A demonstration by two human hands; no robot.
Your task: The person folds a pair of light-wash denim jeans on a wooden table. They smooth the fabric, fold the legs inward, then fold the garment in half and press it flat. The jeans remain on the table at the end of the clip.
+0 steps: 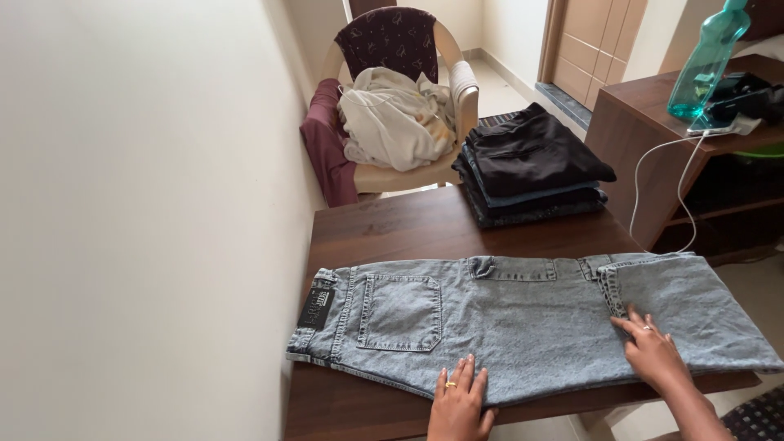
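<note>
Both your hands press flat on the light-blue jeans.
Your left hand [457, 404] and right hand [653, 351] rest with fingers spread, pinching nothing, on the jeans [523, 318] lying folded lengthwise across the dark tabletop [392, 229], near a stack of folded dark clothes [531, 167].

A pair of jeans [523, 322] lies flat across the near half of the desk [392, 224], waistband toward the left edge, legs running over the right edge. The left grip [459, 404] rests on the jeans at the near edge; the right grip [651, 353] presses on them toward the right edge. A stack of folded trousers [531, 163] sits at the far right corner. Behind the desk stands a chair [392, 49] with a heap of clothes [396, 118] on its seat. To the right, a side cabinet [645, 106] carries a bottle [709, 57].
</note>
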